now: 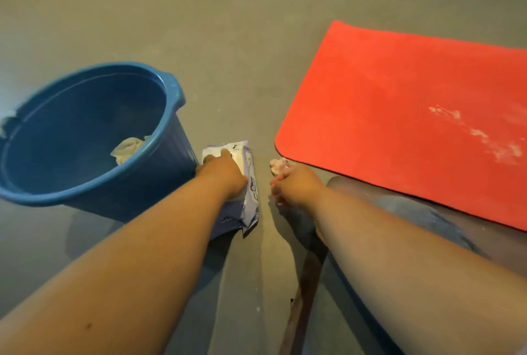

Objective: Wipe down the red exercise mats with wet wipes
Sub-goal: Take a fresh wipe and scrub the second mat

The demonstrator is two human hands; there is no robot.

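Head view: grey concrete floor. Red mat lies flat at right, its surface marked with whitish smears. Blue bucket stands at left, with a discarded wipe inside. Wet-wipe pack lies just beside the bucket. Left hand rests on the pack, grip spread. Right hand, near the mat's corner, has its grip curled round a crumpled wipe.

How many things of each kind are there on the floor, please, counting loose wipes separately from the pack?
Red mat: 1
Blue bucket: 1
Wipes pack: 1
Crumpled wipes: 2, one in the bucket, one gripped by the right hand
Total: 5
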